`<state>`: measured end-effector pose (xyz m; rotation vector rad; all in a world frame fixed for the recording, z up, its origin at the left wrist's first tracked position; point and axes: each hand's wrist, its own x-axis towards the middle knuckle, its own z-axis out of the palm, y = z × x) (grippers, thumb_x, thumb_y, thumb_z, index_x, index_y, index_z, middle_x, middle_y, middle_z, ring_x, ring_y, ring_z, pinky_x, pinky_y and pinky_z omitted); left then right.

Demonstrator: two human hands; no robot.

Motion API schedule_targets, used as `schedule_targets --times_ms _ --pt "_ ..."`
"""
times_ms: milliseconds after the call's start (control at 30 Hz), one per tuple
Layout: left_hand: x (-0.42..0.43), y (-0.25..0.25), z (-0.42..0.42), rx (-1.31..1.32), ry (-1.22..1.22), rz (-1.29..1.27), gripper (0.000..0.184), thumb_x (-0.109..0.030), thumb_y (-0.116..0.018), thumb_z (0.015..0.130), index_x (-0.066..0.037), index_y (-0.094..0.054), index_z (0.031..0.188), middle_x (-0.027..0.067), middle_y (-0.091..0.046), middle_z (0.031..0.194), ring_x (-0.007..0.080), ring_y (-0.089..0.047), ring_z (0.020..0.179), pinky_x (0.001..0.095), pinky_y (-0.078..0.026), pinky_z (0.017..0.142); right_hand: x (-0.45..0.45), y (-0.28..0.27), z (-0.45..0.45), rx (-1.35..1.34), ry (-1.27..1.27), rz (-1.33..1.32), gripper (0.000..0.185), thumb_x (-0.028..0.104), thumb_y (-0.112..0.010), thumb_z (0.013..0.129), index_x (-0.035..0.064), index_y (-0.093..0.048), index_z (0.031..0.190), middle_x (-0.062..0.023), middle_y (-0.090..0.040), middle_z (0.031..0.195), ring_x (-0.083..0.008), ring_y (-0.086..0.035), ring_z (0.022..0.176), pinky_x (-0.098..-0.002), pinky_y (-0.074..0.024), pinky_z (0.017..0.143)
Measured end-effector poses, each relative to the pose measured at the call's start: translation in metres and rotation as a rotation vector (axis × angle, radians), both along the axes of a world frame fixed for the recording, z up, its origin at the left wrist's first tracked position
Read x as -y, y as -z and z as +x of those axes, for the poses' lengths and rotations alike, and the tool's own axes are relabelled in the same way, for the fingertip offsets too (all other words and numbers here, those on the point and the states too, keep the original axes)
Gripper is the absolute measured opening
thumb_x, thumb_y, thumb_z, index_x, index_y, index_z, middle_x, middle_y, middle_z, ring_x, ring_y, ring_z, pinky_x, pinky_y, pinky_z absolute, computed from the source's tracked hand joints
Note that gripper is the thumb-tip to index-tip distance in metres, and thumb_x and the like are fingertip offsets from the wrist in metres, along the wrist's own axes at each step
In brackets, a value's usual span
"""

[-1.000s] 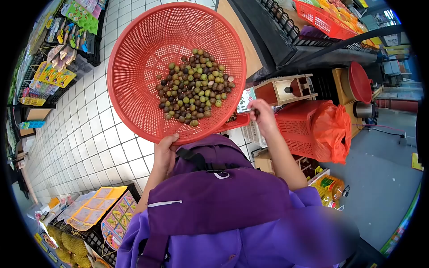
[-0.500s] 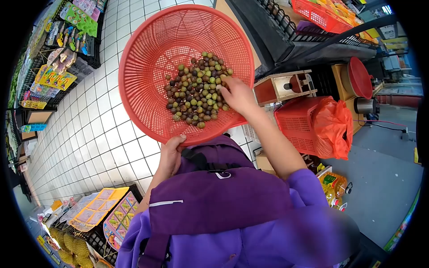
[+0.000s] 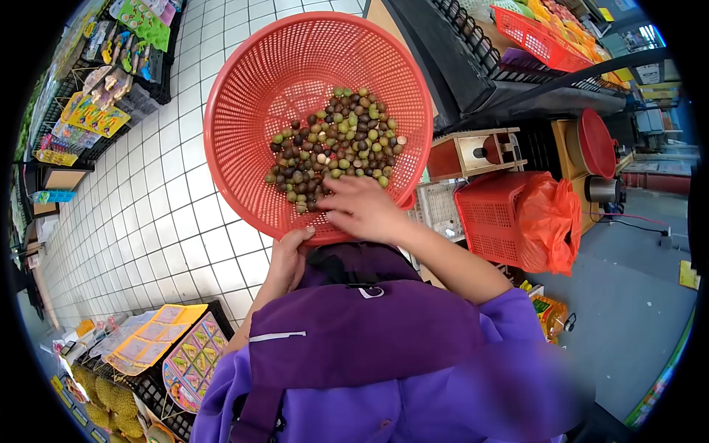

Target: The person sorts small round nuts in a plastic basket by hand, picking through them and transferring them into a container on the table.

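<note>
Left hand point(image 3: 286, 262) partly hidden

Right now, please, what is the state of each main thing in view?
Red basket: held, partly filled
Round fruits: loose, mixed green and brown
Left hand: gripping the basket's rim
Right hand: open, fingers spread at the fruits
Orange bag: crumpled
Purple bag: worn in front

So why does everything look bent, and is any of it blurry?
In the head view, a very wide lens probably bows the rows of floor tiles and leaves the corners black; a smeared patch obscures part of the purple top at lower right; the round fruit in the red basket looks fairly crisp.
</note>
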<state>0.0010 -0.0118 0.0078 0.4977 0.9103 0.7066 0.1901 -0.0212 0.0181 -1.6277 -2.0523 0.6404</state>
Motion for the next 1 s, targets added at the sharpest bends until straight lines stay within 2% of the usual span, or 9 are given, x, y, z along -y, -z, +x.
schedule_targets --times_ms 167,433,500,567,633,700,833,900,1000 --pt "-0.001 -0.004 0.003 -0.027 0.017 -0.014 0.042 -0.006 -0.048 0.077 0.006 -0.041 0.116 0.0140 -0.056 0.105 0.0226 -0.057 0.093 0.0358 -0.047 0.080 -0.048 0.021 0.020 -0.071 0.183 0.172 0.015 0.013 -0.053 0.077 0.0076 -0.060 0.089 -0.0092 -0.057 0.084 -0.0290 -0.054 0.080 -0.0394 -0.0456 0.067" --pt "0.002 -0.002 0.000 -0.001 0.020 -0.070 0.047 -0.001 -0.052 0.074 0.005 -0.037 0.118 0.0127 -0.053 0.107 0.0218 -0.055 0.097 0.0338 -0.044 0.086 -0.068 0.034 0.020 0.037 0.203 -0.040 0.009 0.012 -0.054 0.075 0.0047 -0.055 0.080 -0.0095 -0.056 0.084 -0.0231 -0.058 0.075 -0.0344 -0.0473 0.061" --pt "0.002 -0.002 0.000 0.010 0.014 -0.072 0.046 -0.001 -0.052 0.074 0.005 -0.038 0.117 0.0126 -0.053 0.107 0.0216 -0.055 0.096 0.0332 -0.044 0.085 -0.068 0.029 0.033 -0.835 0.412 -0.345 0.005 0.010 -0.054 0.079 0.0054 -0.054 0.078 -0.0043 -0.058 0.083 -0.0162 -0.058 0.071 -0.0273 -0.0477 0.058" --pt "0.002 -0.006 0.003 0.020 0.011 -0.074 0.045 -0.001 -0.052 0.074 0.004 -0.039 0.117 0.0127 -0.053 0.107 0.0216 -0.055 0.096 0.0331 -0.044 0.085 -0.068 0.021 0.040 -1.330 0.551 -0.369 0.006 0.008 -0.051 0.081 0.0031 -0.056 0.082 -0.0041 -0.056 0.086 -0.0114 -0.055 0.074 -0.0258 -0.0502 0.064" --pt "0.002 -0.008 0.004 0.024 0.016 -0.073 0.045 -0.001 -0.052 0.074 0.004 -0.039 0.116 0.0128 -0.053 0.107 0.0217 -0.055 0.096 0.0330 -0.044 0.085 -0.076 0.030 0.043 -0.994 0.481 -0.314 0.009 0.007 -0.052 0.080 0.0031 -0.054 0.087 -0.0043 -0.055 0.087 -0.0128 -0.055 0.076 -0.0275 -0.0494 0.063" --pt "0.002 -0.009 0.005 0.038 0.021 -0.059 0.043 0.000 -0.052 0.074 0.003 -0.040 0.116 0.0128 -0.053 0.107 0.0214 -0.055 0.097 0.0330 -0.044 0.085 -0.079 0.030 0.039 -0.179 0.337 -0.059 0.017 0.010 -0.054 0.077 0.0042 -0.052 0.093 -0.0083 -0.053 0.088 -0.0206 -0.057 0.076 -0.0331 -0.0485 0.063" --pt "0.003 -0.011 0.006 0.006 0.043 -0.049 0.043 0.000 -0.052 0.074 0.004 -0.040 0.116 0.0126 -0.054 0.106 0.0216 -0.055 0.096 0.0331 -0.044 0.085 -0.083 0.034 0.015 0.144 0.316 0.121 0.015 0.010 -0.058 0.072 0.0014 -0.052 0.084 -0.0151 -0.051 0.086 -0.0299 -0.056 0.073 -0.0404 -0.0464 0.064" --pt "0.004 -0.010 0.006 0.024 0.016 -0.059 0.044 0.000 -0.052 0.074 0.004 -0.040 0.115 0.0124 -0.055 0.105 0.0218 -0.056 0.094 0.0329 -0.045 0.084 -0.087 0.037 0.019 0.156 0.299 0.105 0.015 0.010 -0.056 0.073 -0.0001 -0.051 0.082 -0.0160 -0.052 0.087 -0.0303 -0.056 0.073 -0.0397 -0.0468 0.063" --pt "0.005 -0.002 0.003 0.019 0.009 -0.062 0.044 -0.001 -0.052 0.074 0.004 -0.040 0.115 0.0129 -0.055 0.104 0.0221 -0.057 0.093 0.0329 -0.046 0.082 -0.087 0.034 0.032 -0.581 0.442 -0.204 0.017 0.010 -0.058 0.074 0.0019 -0.050 0.087 -0.0099 -0.052 0.077 -0.0198 -0.055 0.069 -0.0330 -0.0469 0.061"
